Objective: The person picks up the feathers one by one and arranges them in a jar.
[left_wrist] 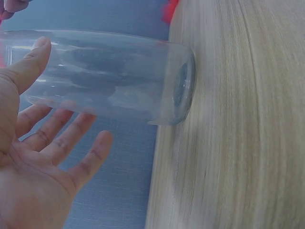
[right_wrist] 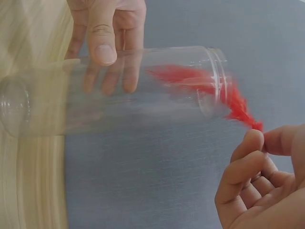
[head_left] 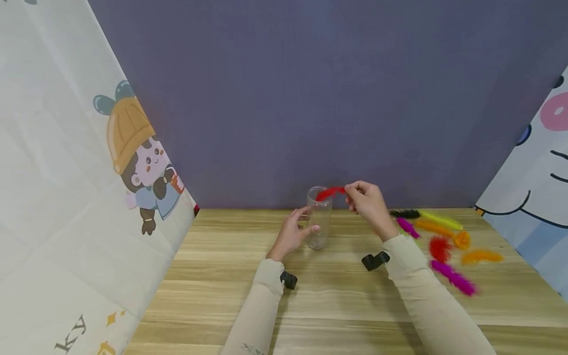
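Note:
A tall clear jar [head_left: 321, 222] stands upright on the wooden table near its back edge. My left hand [head_left: 290, 235] holds it loosely from the left, thumb [left_wrist: 29, 67] on one side and fingers on the other. In the right wrist view, my right hand [right_wrist: 262, 176] pinches the end of a red feather [right_wrist: 186, 78] between thumb and forefinger. The feather's fluffy tip is inside the jar's mouth, and its pinched end sticks out past the rim.
To the right lie several loose feathers: a black one [head_left: 405, 214], a yellow one [head_left: 441, 220], a red one [head_left: 440, 249], an orange one [head_left: 481, 256] and a magenta one [head_left: 453, 277]. A dark grey panel [head_left: 328, 98] rises behind the table, with printed cloth [head_left: 57, 172] at the left.

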A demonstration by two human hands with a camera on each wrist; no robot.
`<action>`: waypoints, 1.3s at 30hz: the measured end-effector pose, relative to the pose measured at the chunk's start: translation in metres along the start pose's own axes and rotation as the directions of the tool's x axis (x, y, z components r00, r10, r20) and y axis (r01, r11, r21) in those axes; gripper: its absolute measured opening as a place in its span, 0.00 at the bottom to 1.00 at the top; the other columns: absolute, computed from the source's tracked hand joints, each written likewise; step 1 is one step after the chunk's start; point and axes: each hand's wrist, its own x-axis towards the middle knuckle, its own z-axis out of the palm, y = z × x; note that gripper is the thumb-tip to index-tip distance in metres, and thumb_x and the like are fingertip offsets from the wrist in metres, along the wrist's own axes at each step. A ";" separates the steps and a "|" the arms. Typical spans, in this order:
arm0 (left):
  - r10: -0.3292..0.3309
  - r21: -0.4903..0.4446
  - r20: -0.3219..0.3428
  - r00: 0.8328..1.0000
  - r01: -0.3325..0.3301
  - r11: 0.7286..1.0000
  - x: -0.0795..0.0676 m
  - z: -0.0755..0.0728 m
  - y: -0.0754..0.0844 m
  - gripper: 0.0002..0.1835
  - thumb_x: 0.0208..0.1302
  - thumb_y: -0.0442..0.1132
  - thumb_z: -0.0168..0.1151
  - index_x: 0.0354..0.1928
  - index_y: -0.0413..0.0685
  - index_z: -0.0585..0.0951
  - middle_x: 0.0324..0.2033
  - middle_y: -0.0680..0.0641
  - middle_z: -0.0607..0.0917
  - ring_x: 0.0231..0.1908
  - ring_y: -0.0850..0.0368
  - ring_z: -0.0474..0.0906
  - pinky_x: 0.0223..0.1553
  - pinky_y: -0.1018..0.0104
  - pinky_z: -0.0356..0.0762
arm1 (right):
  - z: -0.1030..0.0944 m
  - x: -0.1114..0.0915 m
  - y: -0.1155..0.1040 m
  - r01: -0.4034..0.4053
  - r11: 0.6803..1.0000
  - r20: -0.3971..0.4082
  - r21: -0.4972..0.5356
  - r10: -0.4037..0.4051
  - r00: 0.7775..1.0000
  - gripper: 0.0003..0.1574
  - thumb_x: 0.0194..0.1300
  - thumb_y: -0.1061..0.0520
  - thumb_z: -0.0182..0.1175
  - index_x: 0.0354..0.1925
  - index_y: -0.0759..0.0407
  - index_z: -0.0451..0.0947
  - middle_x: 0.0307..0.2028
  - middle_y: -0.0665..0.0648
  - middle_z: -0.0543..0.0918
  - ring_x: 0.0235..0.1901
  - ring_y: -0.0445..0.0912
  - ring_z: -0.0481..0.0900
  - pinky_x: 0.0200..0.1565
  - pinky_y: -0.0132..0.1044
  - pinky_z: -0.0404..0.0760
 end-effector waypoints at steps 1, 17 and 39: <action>0.000 0.001 -0.001 1.000 0.000 1.000 0.000 0.000 0.000 0.37 0.63 0.46 0.73 0.71 0.45 0.72 0.61 0.44 0.81 0.61 0.46 0.79 0.58 0.50 0.81 | 0.001 0.000 0.001 0.001 1.000 0.000 -0.008 -0.001 1.000 0.20 0.79 0.50 0.54 0.48 0.68 0.78 0.26 0.51 0.81 0.21 0.41 0.76 0.24 0.33 0.78; 0.006 0.004 -0.004 1.000 -0.006 1.000 -0.001 0.001 0.001 0.35 0.63 0.45 0.73 0.71 0.46 0.73 0.61 0.43 0.80 0.61 0.45 0.79 0.57 0.48 0.81 | 0.015 0.005 0.003 0.030 0.999 0.000 -0.040 -0.030 1.000 0.18 0.77 0.52 0.56 0.47 0.66 0.82 0.25 0.54 0.81 0.18 0.40 0.75 0.22 0.34 0.77; 0.008 0.010 -0.008 1.000 -0.008 1.000 -0.002 -0.001 0.002 0.36 0.63 0.45 0.73 0.71 0.44 0.72 0.61 0.42 0.81 0.61 0.44 0.79 0.58 0.49 0.81 | 0.021 0.004 0.005 0.044 0.999 0.021 0.005 -0.044 0.999 0.18 0.77 0.54 0.57 0.48 0.70 0.80 0.25 0.56 0.80 0.18 0.39 0.75 0.22 0.31 0.76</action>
